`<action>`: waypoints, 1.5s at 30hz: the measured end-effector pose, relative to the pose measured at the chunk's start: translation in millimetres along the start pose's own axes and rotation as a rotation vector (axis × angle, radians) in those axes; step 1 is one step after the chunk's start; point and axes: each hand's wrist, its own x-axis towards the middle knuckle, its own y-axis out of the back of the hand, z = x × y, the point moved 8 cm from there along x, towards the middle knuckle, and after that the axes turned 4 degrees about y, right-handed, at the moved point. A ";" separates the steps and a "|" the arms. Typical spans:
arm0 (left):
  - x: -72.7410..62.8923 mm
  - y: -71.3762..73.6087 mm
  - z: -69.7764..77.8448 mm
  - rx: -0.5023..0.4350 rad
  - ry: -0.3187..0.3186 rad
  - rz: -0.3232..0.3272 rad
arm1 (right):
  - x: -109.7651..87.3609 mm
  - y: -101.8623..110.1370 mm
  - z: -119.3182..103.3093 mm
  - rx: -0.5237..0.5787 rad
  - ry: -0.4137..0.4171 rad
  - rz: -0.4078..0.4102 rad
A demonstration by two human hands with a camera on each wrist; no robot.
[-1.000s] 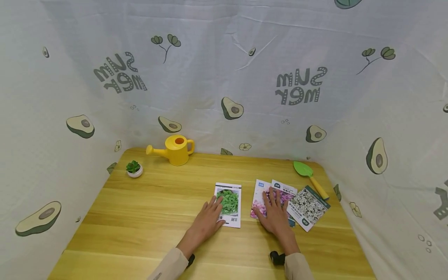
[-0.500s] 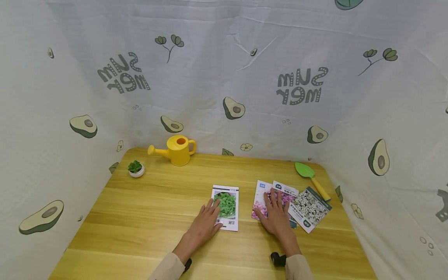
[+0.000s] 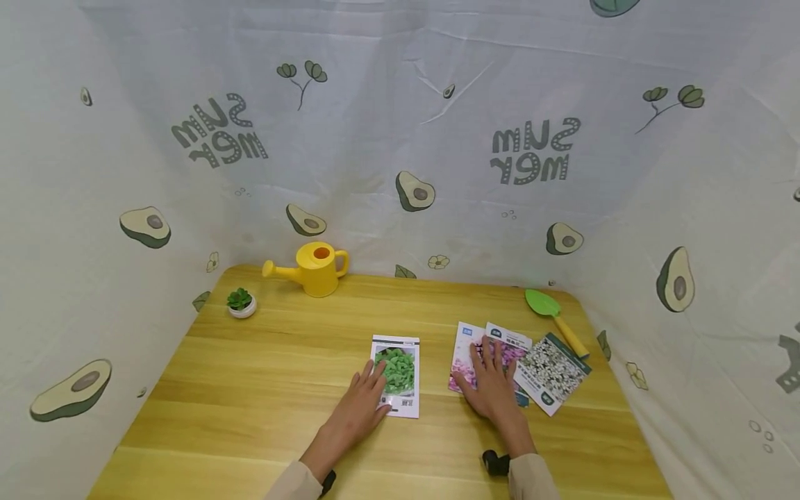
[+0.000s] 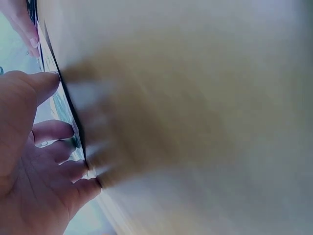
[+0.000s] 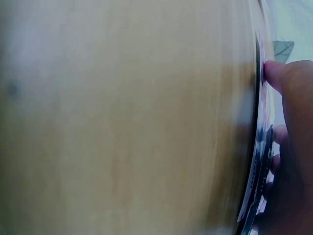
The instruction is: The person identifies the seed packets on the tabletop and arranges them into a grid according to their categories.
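packets (image 3: 400, 375) below mirrored "summer" lettering (image 3: 530, 167)

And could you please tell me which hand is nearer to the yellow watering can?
Left. The left hand, on the leafy packet, is in front of the watering can, slightly rightward; the right hand, on pink-flowered packets, is farther right.

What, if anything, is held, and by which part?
Nothing is held: the left hand touches the leafy packet along its left side; the right hand rests on the pink packets.
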 end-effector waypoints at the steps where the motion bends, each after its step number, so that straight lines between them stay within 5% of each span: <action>1: -1.1 -0.1 -0.6 0.000 0.005 -0.002 | 0.4 -0.1 -0.4 0.000 0.004 -0.001; 45: -39.1 14.4 -3.2 -0.077 0.042 0.021 | 5.4 7.4 0.5 0.013 0.016 -0.044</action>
